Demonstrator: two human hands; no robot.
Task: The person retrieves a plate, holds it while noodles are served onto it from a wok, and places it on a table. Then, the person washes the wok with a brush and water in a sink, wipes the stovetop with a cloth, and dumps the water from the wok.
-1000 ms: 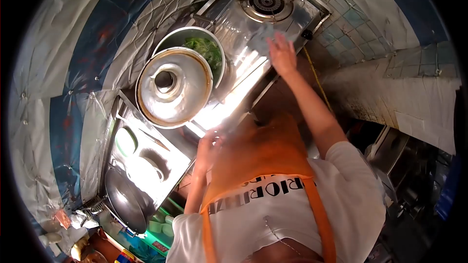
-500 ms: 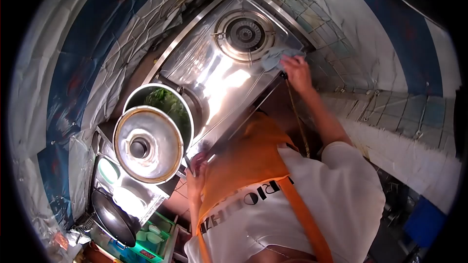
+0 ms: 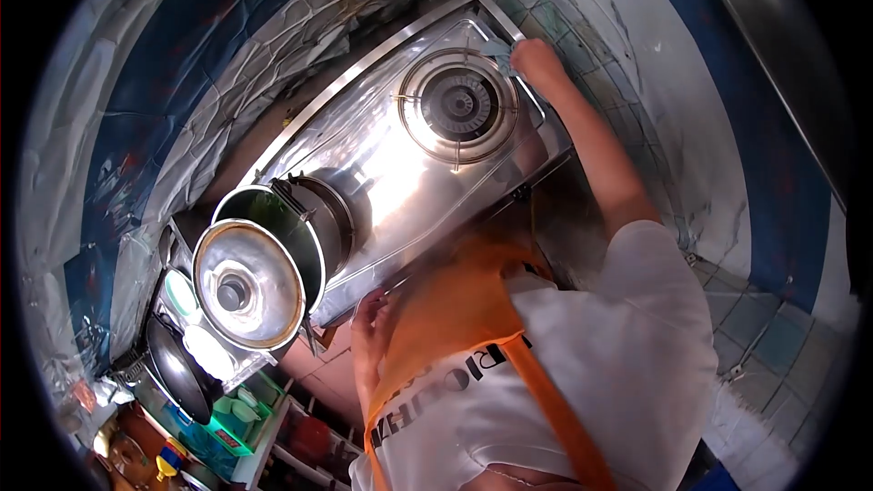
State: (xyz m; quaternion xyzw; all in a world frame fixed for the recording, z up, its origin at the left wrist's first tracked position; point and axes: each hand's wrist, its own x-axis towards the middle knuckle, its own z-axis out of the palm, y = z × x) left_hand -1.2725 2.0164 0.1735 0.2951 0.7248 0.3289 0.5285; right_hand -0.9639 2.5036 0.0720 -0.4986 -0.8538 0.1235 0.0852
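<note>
My right hand (image 3: 535,65) is closed around a crumpled blue-grey cloth (image 3: 498,53). It presses the cloth to the far right corner of the steel gas stove (image 3: 400,159), beside the burner (image 3: 459,105). Close to the stove's front edge, by the orange apron (image 3: 455,309), my left hand (image 3: 368,320) has its fingers loosely apart, with nothing visible in them. Left of it stands a large pot (image 3: 316,255) with green leaves partly visible inside. A metal lid (image 3: 264,259) with a dark knob leans across the pot's opening.
A dark wok (image 3: 177,368) and pale dishes (image 3: 209,352) sit at the lower left. Below them is a green basket (image 3: 241,423) with items in it. Crinkled foil sheeting (image 3: 227,100) covers the wall behind the stove, and tiles (image 3: 582,59) line the right side.
My right hand has moved the cloth from the stove's front right corner, past the burner, to the far right corner. The view has shifted; my left hand stays near the front edge.
</note>
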